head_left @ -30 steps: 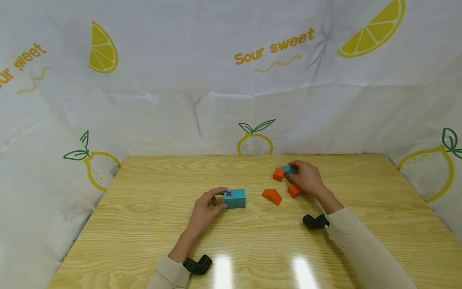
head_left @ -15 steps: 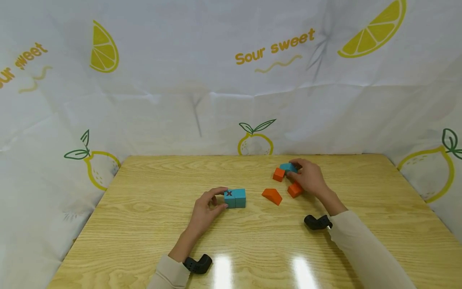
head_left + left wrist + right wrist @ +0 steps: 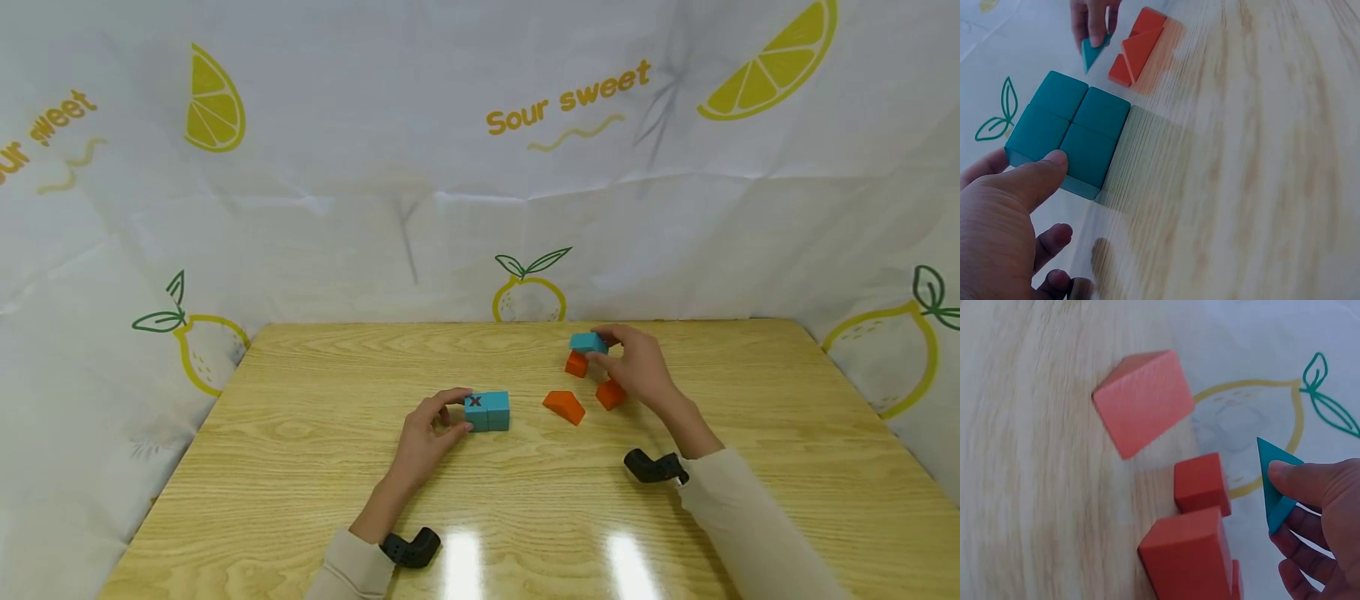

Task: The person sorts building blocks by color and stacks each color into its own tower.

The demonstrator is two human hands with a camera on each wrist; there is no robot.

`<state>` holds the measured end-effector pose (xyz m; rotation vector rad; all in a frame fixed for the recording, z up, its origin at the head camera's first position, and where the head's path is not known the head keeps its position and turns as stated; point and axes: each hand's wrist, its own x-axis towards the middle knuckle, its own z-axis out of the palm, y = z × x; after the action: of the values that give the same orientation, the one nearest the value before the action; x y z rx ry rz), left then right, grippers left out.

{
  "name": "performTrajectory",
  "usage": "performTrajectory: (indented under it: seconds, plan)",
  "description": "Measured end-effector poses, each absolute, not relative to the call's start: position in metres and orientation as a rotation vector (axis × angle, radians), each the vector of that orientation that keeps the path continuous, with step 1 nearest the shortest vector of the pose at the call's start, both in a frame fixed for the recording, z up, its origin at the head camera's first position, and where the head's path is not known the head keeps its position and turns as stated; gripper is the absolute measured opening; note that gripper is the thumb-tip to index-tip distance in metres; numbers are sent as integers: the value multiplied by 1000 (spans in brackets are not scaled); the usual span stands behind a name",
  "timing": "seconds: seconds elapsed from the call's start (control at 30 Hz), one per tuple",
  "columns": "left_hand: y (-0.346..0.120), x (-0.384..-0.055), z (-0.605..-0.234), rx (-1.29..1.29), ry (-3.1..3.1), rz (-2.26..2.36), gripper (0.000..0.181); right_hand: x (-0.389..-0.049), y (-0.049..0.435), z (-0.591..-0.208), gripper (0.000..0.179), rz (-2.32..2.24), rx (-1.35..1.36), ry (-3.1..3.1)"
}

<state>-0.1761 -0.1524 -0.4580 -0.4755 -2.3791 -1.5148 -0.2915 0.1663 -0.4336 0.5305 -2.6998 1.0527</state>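
Note:
My left hand point(image 3: 422, 437) pinches the left side of a set of blue toy blocks point(image 3: 497, 411), thumb in front and a finger behind. In the left wrist view these cubes point(image 3: 1079, 128) form a two-by-two stack, and one top face carries a dark X in the head view. At the back right, my right hand point(image 3: 641, 367) pinches a blue triangular block point(image 3: 583, 342) between thumb and fingers. The right wrist view shows that triangular block point(image 3: 1275, 484) raised, with its pointed end up, beside the orange blocks.
An orange triangular block point(image 3: 564, 406) lies between the blue stack and the right hand. Two orange cubes point(image 3: 576, 364) sit close to the right hand, one of them point(image 3: 611, 395) below its fingers. A white lemon-print cloth point(image 3: 360, 242) hangs behind the wooden table point(image 3: 315, 467).
My right hand has lifted the blue triangular block and shifted it slightly left and back, above the rear orange cube. The left hand and blue stack have stayed put.

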Motion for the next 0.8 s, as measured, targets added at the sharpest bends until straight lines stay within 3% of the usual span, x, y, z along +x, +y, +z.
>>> performTrajectory:
  seconds: [0.43,0.8]
  plan:
    - [-153,-178,-459,-495,-2370,-1508,44,-270,141,-422,43,1123,676,-2627]
    - [-161,-195,-494,-493,-2380,-1501,47,-259,120,-420,42,1157,742,-2586]
